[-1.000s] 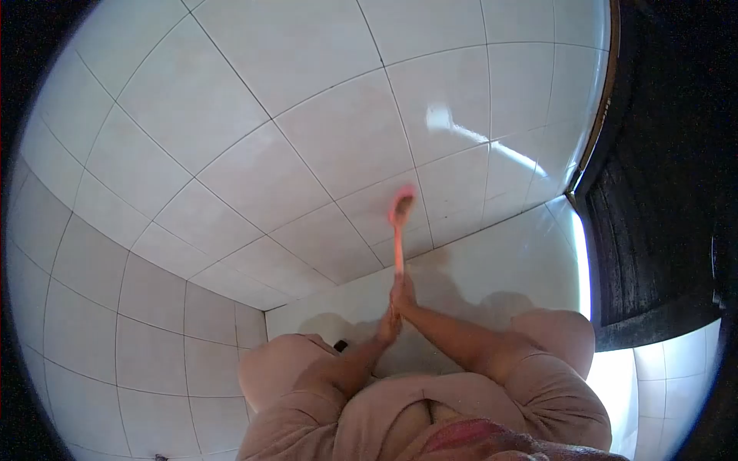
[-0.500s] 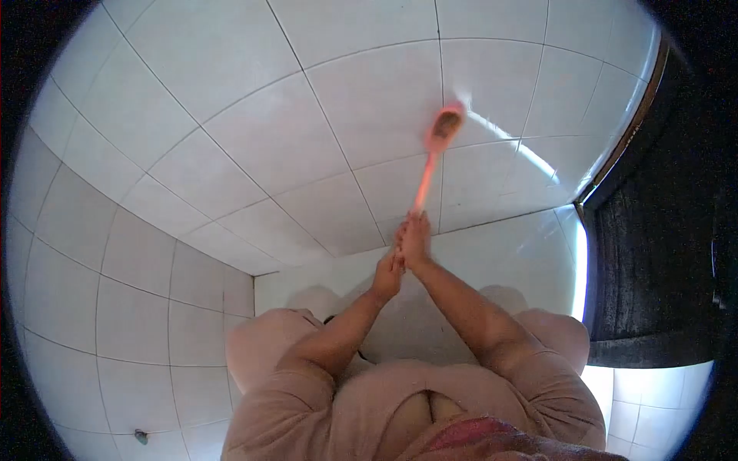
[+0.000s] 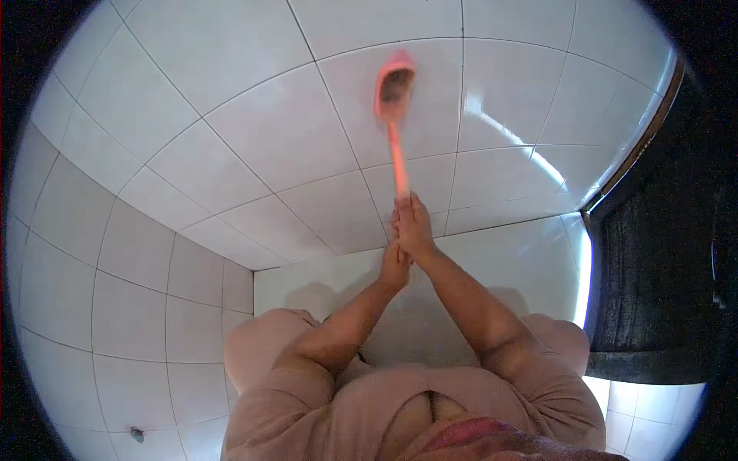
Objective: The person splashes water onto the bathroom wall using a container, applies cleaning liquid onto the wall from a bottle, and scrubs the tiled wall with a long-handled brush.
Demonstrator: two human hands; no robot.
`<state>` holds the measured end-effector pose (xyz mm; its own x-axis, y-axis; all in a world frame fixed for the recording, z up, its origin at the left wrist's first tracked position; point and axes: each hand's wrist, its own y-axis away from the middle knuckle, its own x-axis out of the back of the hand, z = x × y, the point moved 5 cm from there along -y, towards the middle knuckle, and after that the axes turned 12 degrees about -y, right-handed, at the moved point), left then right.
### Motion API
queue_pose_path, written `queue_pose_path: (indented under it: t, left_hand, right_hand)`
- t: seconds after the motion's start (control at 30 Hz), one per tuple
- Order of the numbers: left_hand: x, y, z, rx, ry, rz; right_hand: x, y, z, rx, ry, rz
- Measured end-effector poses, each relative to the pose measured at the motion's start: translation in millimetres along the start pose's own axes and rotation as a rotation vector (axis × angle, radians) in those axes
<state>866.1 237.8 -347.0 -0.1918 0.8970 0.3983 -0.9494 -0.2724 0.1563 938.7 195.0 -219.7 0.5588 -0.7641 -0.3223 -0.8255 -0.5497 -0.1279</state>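
Observation:
A pink long-handled scrub brush (image 3: pixel 397 157) points away from me, its slightly blurred head against the white tiled wall (image 3: pixel 254 154). A brownish patch shows in the middle of the head. Both of my hands are closed round the lower handle. My right hand (image 3: pixel 415 228) grips higher up, while my left hand (image 3: pixel 396 260) wraps the end just below it, partly touching the right. The handle's end is hidden inside my fingers.
A dark door (image 3: pixel 653 261) stands at the right, with bright light along its edge. Another tiled wall (image 3: pixel 131 300) rises on the left, bearing a small dark fitting (image 3: pixel 137 435). Pale floor (image 3: pixel 507 250) lies between my knees and the wall.
The brush head has swept left and a little upward across the wall tiles. Its handle now tilts slightly left instead of right. Both hands keep their grip.

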Motion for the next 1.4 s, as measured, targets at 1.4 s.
queue_pose_path:
  t: [1.4]
  left_hand:
    - [46.2,5.5,56.9,-0.376,0.447,0.515]
  right_hand:
    - [-56.0,-11.0,-27.9,-0.041,0.255,-0.182]
